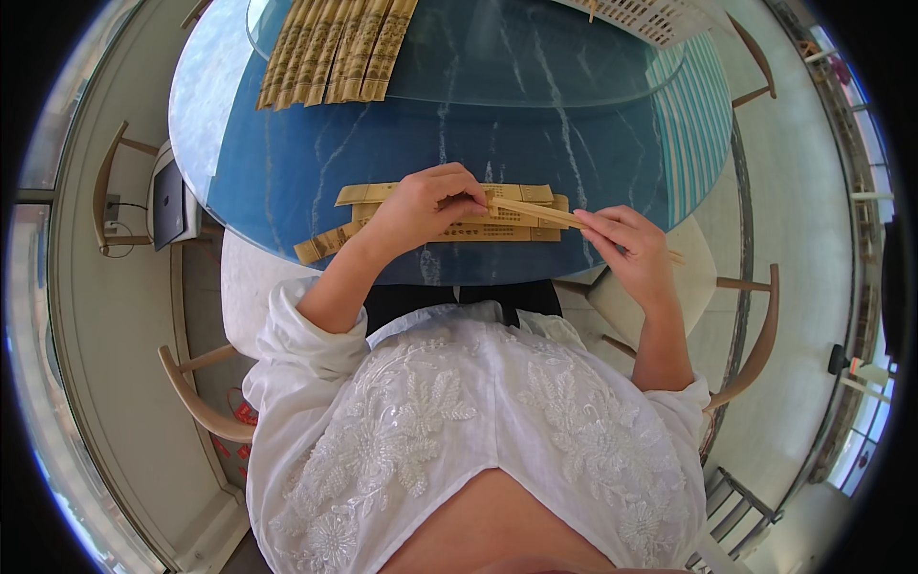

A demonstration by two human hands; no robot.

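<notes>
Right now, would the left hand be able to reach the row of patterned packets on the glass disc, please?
Probably yes, once freed: the left hand pinches the pale sticks, but nothing appears to block the way across the blue tabletop to the patterned packets.

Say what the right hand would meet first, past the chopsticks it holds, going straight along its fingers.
Likely the left hand, at the chopsticks' other end; the tan sleeves appear to lie below that line, though depth is unclear.

Blue tabletop (pixel 382 143) veined white, tan paper wrappers (pixel 327 244) printed dark, pale-yellow chopsticks (pixel 537 212), white flower-patterned blouse (pixel 382 421)
</notes>
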